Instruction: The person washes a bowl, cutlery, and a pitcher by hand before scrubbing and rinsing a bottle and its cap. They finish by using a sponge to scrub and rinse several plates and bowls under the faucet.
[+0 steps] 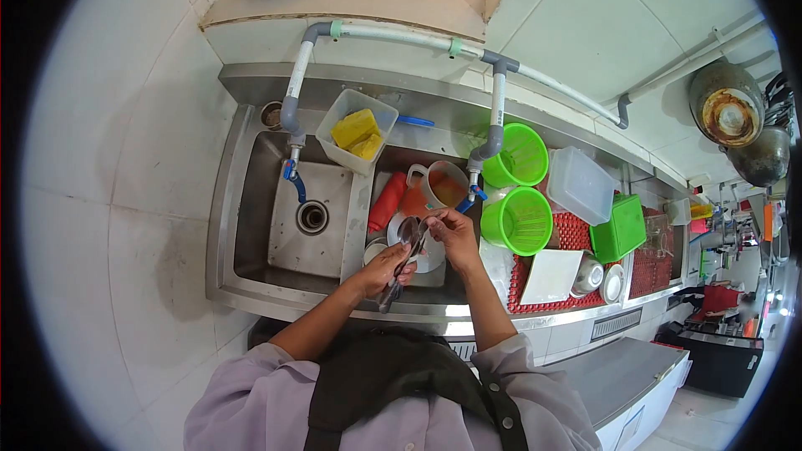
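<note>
Currently, the left hand [386, 271] has its grip closed around the spoon bundle [407, 238] at mid-handle, and the right hand [455, 234] pinches the bowl end. The bundle is above the sink [224, 234], long axis running away from the body, bowls foremost. The spoon count is indistinct, and fingers hide the shafts.

Head view, steeply down over sink [251, 200]

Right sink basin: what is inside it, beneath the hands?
A red bottle, an orange-stained jug and white dishes lie inside. The left hand and right hand, holding spoons, cover the dishes' middle and whatever is beneath.
</note>
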Demonstrator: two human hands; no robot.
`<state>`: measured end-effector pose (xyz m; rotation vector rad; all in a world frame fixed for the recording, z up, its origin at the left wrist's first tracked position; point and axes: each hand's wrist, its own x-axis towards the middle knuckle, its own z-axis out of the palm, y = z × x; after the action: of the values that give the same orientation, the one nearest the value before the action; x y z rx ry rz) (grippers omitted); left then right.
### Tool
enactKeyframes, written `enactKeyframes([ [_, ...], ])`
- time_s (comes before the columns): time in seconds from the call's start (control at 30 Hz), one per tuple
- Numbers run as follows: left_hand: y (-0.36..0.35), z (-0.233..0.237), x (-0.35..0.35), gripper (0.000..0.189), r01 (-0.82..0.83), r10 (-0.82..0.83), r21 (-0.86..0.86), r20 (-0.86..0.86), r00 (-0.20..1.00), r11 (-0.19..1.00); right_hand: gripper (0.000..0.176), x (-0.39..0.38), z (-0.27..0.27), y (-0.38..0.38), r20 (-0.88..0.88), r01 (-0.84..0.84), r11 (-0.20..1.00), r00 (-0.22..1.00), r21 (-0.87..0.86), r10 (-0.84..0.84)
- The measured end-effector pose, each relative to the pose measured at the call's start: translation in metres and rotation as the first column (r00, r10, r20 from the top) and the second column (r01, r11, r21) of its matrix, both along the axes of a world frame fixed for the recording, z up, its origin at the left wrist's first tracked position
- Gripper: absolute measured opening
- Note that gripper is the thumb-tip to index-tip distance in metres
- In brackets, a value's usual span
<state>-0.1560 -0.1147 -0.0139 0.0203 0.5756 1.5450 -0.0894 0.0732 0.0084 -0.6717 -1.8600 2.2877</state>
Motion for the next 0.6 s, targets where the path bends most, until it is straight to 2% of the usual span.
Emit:
enactKeyframes([
  [0.07, 0.000, -0.007, 0.000, 0.029, 0.006, -0.005, 0.009, -0.026, 1.000, 1.000, 0.020, -0.004, 0.006, -0.005, -0.138, 0.055, 0.996, 0.989, 0.065, -0.045],
  [0.1, -0.001, -0.011, 0.001, 0.029, 0.013, -0.013, 0.019, -0.048, 0.999, 1.000, 0.020, -0.009, 0.012, -0.006, -0.138, 0.055, 0.997, 0.989, 0.062, -0.046],
  [0.17, -0.005, -0.020, 0.004, 0.030, 0.017, -0.017, 0.009, -0.092, 0.996, 1.000, 0.020, -0.020, 0.030, -0.006, -0.249, 0.279, 0.960, 0.928, -0.024, -0.276],
  [0.2, -0.006, -0.022, 0.004, 0.030, 0.021, -0.020, 0.006, -0.141, 0.990, 1.000, 0.020, -0.024, 0.042, -0.003, -0.249, 0.280, 0.960, 0.928, -0.026, -0.277],
  [0.23, -0.006, -0.020, 0.004, 0.030, 0.020, -0.019, 0.004, -0.141, 0.990, 1.000, 0.021, -0.025, 0.056, 0.002, -0.287, 0.368, 0.930, 0.889, -0.021, -0.358],
  [0.27, -0.005, -0.018, 0.005, 0.030, 0.003, -0.012, -0.070, -0.130, 0.991, 0.998, 0.023, -0.024, 0.069, 0.006, -0.324, 0.451, 0.892, 0.842, -0.020, -0.432],
  [0.3, -0.005, -0.012, 0.005, 0.030, -0.014, -0.003, -0.144, -0.119, 0.993, 0.989, 0.020, -0.022, 0.077, 0.010, -0.324, 0.443, 0.896, 0.854, 0.040, -0.408],
  [0.33, -0.005, -0.005, 0.004, 0.030, -0.017, -0.001, -0.145, -0.121, 0.993, 0.989, 0.020, -0.022, 0.076, 0.006, -0.325, 0.441, 0.897, 0.854, 0.038, -0.406],
  [0.4, -0.003, 0.007, 0.001, 0.029, -0.073, 0.105, -0.258, 0.114, 0.988, 0.963, 0.018, -0.014, 0.070, -0.008, -0.127, 0.267, 0.948, 0.961, 0.173, -0.247],
  [0.43, -0.001, 0.009, 0.000, 0.029, -0.071, 0.103, -0.253, 0.114, 0.988, 0.965, 0.013, -0.009, 0.056, -0.017, -0.055, 0.238, 0.966, 0.971, 0.097, -0.234],
  [0.47, 0.002, 0.010, -0.001, 0.029, -0.093, 0.130, -0.239, 0.144, 0.981, 0.966, 0.013, -0.003, 0.031, -0.025, -0.055, 0.240, 0.965, 0.970, 0.102, -0.236],
  [0.5, 0.003, 0.010, -0.001, 0.029, -0.118, 0.160, -0.228, 0.174, 0.972, 0.966, 0.013, 0.002, 0.000, -0.031, -0.100, 0.221, 0.904, 0.975, 0.365, -0.198],
  [0.53, 0.003, 0.005, 0.000, 0.029, -0.120, 0.162, -0.228, 0.178, 0.971, 0.966, 0.015, 0.005, -0.019, -0.036, -0.133, 0.197, 0.777, 0.980, 0.599, -0.146],
  [0.6, 0.000, -0.008, 0.004, 0.031, -0.069, 0.048, -0.257, -0.085, 0.995, 0.964, 0.016, 0.008, -0.029, -0.046, -0.096, 0.189, 0.817, 0.982, 0.545, -0.164],
])
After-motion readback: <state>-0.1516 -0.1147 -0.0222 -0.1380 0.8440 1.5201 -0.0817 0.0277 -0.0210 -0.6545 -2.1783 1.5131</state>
